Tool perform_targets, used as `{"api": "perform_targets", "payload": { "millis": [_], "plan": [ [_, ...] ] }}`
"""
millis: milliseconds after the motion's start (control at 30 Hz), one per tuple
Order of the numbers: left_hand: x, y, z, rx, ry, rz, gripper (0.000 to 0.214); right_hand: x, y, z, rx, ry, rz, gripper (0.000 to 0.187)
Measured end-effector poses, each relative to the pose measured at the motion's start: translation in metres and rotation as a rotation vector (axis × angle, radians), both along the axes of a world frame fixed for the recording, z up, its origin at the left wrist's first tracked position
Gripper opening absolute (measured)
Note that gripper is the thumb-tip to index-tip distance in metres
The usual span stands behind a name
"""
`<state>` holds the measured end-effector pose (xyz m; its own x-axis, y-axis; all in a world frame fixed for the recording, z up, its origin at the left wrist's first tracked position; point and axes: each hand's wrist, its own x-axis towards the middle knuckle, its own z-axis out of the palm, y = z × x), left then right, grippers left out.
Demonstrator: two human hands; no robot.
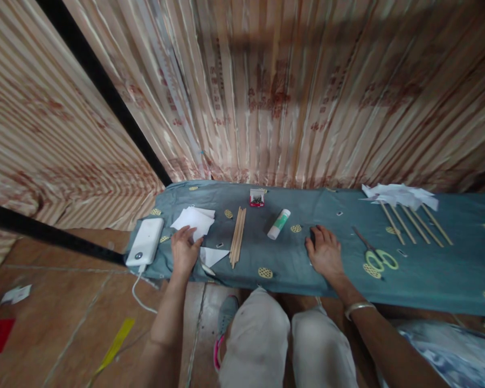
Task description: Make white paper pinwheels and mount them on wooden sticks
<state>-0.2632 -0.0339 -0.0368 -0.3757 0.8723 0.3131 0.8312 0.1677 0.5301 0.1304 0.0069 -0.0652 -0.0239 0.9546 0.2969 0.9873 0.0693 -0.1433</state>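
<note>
My left hand is at the near edge of a small stack of white paper, with the thumb and fingers closing on a sheet. Below the fingers lies a cut paper triangle. Palm down, my right hand rests on the cloth with its fingers stretched out, holding nothing. Between the hands are a bundle of wooden sticks, a glue stick lying on its side, and a small open red box of pins. Scissors with green handles lie right of my right hand.
A patterned green cloth covers the narrow table. Paper pinwheels or flags on sticks lie at the right. A white power bank with a cable sits at the left end. Striped curtains hang behind; a black pole slants at left.
</note>
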Motion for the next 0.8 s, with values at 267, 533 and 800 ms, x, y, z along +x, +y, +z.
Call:
{"api": "perform_targets", "payload": {
  "millis": [267,533,800],
  "plan": [
    [-0.006,-0.003,-0.004,-0.003,-0.025,0.013,0.028,0.001,0.000,0.000,0.016,0.006,0.009,0.043],
    [-0.010,0.001,0.001,-0.032,-0.071,0.168,0.027,0.000,0.000,0.000,0.011,0.013,0.002,0.043],
    [-0.012,0.003,0.006,-0.011,-0.216,0.178,0.023,0.000,0.002,0.000,0.019,0.032,-0.003,0.043]
  ]
}}
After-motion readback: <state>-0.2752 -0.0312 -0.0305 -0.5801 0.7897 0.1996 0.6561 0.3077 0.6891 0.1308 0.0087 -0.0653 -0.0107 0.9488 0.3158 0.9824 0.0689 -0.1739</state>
